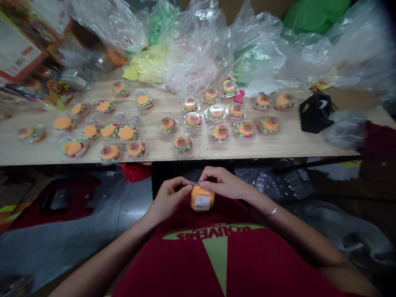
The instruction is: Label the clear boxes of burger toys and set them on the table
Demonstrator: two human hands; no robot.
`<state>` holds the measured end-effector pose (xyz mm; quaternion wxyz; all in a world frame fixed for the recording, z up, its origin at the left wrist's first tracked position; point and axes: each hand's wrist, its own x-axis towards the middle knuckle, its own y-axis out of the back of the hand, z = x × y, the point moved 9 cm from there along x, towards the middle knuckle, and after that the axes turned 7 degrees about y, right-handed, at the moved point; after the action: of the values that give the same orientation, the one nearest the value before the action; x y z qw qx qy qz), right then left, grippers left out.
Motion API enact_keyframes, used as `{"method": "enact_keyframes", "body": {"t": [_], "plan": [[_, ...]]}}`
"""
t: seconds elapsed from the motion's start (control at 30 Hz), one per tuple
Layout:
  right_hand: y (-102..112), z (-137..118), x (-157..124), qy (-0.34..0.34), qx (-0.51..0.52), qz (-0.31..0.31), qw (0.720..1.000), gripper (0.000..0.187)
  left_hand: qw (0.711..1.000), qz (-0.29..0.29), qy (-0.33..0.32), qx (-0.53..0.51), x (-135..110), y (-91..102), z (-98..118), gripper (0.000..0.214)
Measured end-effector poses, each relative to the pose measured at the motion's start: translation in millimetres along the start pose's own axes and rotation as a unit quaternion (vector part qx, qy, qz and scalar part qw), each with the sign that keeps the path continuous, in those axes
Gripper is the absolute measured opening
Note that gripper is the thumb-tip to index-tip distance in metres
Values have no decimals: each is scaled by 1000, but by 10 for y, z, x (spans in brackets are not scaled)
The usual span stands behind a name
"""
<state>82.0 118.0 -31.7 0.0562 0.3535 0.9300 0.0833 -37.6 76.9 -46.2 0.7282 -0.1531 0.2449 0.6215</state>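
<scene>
Close to my body, below the table's front edge, I hold a small clear plastic pack with an orange toy burger inside. A white barcode label faces up on it. My left hand pinches the pack's left top edge between thumb and fingers. On the other side, my right hand grips the same edge, its thumb pressed on the plastic. On the table beyond lie several more packed toy burgers, such as one with a printed sticker and one with a plain orange top.
Clear plastic bags with yellow, pink and green pieces line the back of the wooden table. A black tape dispenser stands at the right. Printed cartons rise at the left. A dark red stool is on the floor.
</scene>
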Motion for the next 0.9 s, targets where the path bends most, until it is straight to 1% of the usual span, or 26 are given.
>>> {"method": "enact_keyframes", "body": {"t": [0.1, 0.2, 0.27, 0.33, 0.47, 0.53, 0.63, 0.7, 0.73, 0.8, 0.87, 0.9], "plan": [[-43, -47, 70, 15, -41, -37, 998, 8, 1000, -14, 3, 25, -18, -36, 2, 16], [-72, -69, 67, 28, -67, -40, 997, 10, 998, -10, -22, 58, -47, -42, 51, 17], [-66, -61, 18, 29, -63, -18, 997, 11, 996, -4, -33, 79, -70, -43, 78, 18], [-39, -19, -64, 21, -36, 17, 999, 11, 995, 2, -35, 90, -87, -41, 82, 19], [22, 177, -248, -36, 22, 80, 996, 13, 997, 20, -33, 65, -80, 4, 34, 19], [56, 250, -297, -59, 15, 103, 993, 13, 998, 23, -29, 54, -54, 24, 8, 19], [106, 243, -287, -51, -13, 132, 990, 12, 998, 12, -23, 54, -16, 5, 15, 19], [132, 212, -256, -42, -19, 147, 988, 11, 999, -19, -20, 29, -10, -74, 42, 19], [147, 198, -241, -40, -20, 156, 987, 11, 999, -31, -21, 9, -14, -116, 59, 22], [170, 182, -219, -39, -7, 170, 985, 12, 998, -36, -26, -34, -16, -170, 69, 40], [161, 183, -196, -35, 49, 171, 983, 15, 993, -39, -11, -110, 9, -212, -2, 53], [151, 179, -181, -26, 90, 170, 981, 18, 985, -51, 11, -167, 33, -250, -76, 54]]}}
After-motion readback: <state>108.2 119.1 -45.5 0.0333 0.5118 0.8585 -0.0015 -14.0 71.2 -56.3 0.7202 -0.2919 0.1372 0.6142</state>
